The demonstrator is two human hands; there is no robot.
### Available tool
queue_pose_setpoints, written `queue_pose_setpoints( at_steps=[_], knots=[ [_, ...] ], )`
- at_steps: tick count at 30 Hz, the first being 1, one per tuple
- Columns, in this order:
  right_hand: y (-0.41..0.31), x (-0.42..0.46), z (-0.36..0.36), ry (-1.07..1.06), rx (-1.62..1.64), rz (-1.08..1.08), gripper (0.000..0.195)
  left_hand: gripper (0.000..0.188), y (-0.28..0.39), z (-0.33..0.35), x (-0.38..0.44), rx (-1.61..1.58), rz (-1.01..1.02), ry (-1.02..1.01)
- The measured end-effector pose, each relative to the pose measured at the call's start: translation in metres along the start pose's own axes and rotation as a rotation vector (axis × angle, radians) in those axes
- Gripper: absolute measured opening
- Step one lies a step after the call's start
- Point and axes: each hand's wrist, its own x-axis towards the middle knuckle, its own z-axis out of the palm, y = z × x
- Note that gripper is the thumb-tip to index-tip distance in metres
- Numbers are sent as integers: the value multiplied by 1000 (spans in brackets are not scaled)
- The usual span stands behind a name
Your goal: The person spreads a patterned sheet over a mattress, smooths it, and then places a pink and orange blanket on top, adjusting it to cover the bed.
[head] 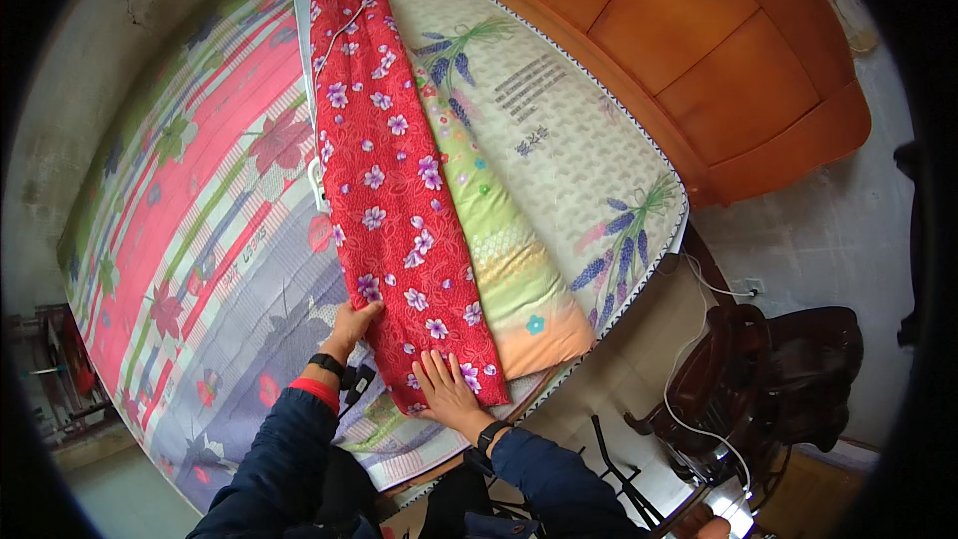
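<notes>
A red quilt (400, 187) with purple-and-white flowers is folded into a long strip on the bed. My left hand (353, 328) grips its left edge near the front end, thumb on top and fingers hidden beneath. Flat on the front end of the same quilt rests my right hand (449, 393), fingers extended. A folded green and peach quilt (516, 277) lies along the right side of the red one, partly covered by it. Under both is a patterned bed covering: a striped leaf-print sheet (194, 224) on the left, a pale lavender-print mat (554, 142) on the right.
An orange-brown headboard (673, 37) borders the bed on the right. A white cable (352, 26) crosses the red quilt, near a white plastic object (318, 183). Dark wooden furniture (756, 382) stands lower right, with another cable (677, 367) hanging to it from a wall socket (754, 287).
</notes>
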Motion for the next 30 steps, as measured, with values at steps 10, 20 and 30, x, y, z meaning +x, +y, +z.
queue_pose_setpoints(
  at_steps=[10, 20, 30],
  knots=[
    [28, -9, 39, 129, -199, -89, 51, 43, 12, 13, -50, -219, -329, -405],
    [15, -18, 24, 337, -27, 52, 53, 42, -3, 22, -94, -461, -351, -396],
    [47, -50, -228, 808, 625, 287, 47, 43, 202, 53, -200, -648, -159, -714]
  ],
)
